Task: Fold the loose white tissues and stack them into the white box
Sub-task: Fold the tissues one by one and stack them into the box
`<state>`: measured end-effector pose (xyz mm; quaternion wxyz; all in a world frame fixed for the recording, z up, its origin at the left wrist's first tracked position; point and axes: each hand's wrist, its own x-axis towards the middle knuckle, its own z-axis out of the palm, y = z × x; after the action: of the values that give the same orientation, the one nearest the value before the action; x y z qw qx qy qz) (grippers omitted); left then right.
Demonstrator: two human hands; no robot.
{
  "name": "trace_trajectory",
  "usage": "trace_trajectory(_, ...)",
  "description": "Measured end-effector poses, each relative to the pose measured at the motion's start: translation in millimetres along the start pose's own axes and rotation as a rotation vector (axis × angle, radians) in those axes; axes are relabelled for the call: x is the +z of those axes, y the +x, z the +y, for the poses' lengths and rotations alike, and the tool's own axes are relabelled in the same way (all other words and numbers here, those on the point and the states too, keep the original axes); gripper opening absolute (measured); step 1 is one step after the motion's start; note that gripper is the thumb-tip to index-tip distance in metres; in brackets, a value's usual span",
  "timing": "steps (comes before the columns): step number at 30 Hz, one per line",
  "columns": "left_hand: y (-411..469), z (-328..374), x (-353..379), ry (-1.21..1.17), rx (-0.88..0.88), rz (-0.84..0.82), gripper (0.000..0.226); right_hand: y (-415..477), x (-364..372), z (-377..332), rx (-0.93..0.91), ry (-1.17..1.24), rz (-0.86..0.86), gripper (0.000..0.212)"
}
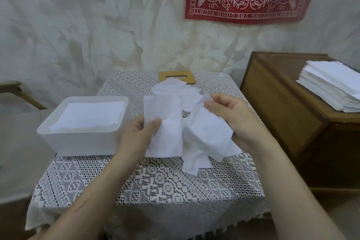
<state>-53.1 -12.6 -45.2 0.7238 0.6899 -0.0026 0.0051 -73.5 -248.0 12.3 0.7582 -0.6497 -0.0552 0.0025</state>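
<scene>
Head view: left hand (139,134) and right hand (232,117) each pinching a tissue (165,122).

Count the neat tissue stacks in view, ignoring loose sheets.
2. One stack lies inside the white box on the table's left; the other stack sits on the wooden cabinet at far right, cut by the frame edge. The loose tissues could hide more.
</scene>
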Motion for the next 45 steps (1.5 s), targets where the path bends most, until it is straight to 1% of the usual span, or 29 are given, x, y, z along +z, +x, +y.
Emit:
trace_trajectory(1, 0, 2, 0, -0.003, 0.005, -0.009, 0.008, 0, 2, -2, 0.023, 0.007, -0.036, 0.014)
trace_trajectory(3, -2, 5, 1, -0.018, -0.002, -0.061, 0.01, 3, 7, 2, 0.034, -0.066, -0.048, 0.006)
trace_trajectory(6, -5, 5, 5, -0.045, -0.029, -0.171, 0.013, 11, 15, 15, -0.007, -0.279, 0.038, 0.004)
trace_trajectory(8, -6, 3, 8, -0.047, -0.028, -0.22, 0.017, 16, 19, 22, -0.06, -0.442, 0.1, 0.007)
trace_trajectory(11, -6, -3, 9, -0.025, -0.029, -0.274, 0.031, 21, 21, 30, -0.107, -0.528, 0.146, 0.011)
trace_trajectory(13, -5, -6, 9, -0.024, -0.038, -0.278, 0.036, 21, 22, 33, -0.11, -0.519, 0.164, 0.012)
trace_trajectory(15, -4, -7, 9, -0.031, -0.045, -0.269, 0.039, 19, 23, 33, -0.097, -0.451, 0.179, 0.013)
trace_trajectory(18, -3, -8, 7, -0.063, -0.042, -0.207, 0.031, 16, 19, 30, -0.001, -0.314, 0.184, 0.017)
trace_trajectory(20, -1, -8, 4, -0.085, -0.043, -0.158, 0.031, 11, 15, 31, 0.111, -0.225, 0.098, 0.02)
trace_trajectory(22, 0, -9, 2, -0.103, -0.035, -0.134, 0.031, 7, 13, 35, 0.176, -0.237, 0.019, 0.02)
trace_trajectory(24, 2, -10, 3, -0.105, -0.023, -0.122, 0.027, 6, 13, 40, 0.171, -0.273, 0.03, 0.016)
trace_trajectory(27, 2, -11, 5, -0.096, -0.02, -0.097, 0.021, 5, 16, 42, 0.137, -0.25, 0.114, 0.013)
trace_trajectory(32, 5, -12, 7, -0.174, -0.127, -0.109, 0.021, 4, 18, 41, 0.107, -0.259, 0.14, 0.015)
trace_trajectory(34, 7, -12, 8, -0.225, -0.171, -0.127, 0.026, 4, 21, 41, 0.104, -0.249, 0.131, 0.018)
trace_trajectory(37, 6, -10, 9, -0.267, -0.201, -0.187, 0.034, 6, 25, 42, 0.098, -0.23, 0.117, 0.013)
trace_trajectory(42, 3, -7, 10, -0.226, -0.198, -0.222, 0.04, 9, 34, 44, 0.067, -0.214, 0.095, 0.011)
trace_trajectory(45, 2, -7, 11, -0.2, -0.186, -0.222, 0.041, 10, 38, 45, 0.046, -0.224, 0.108, 0.016)
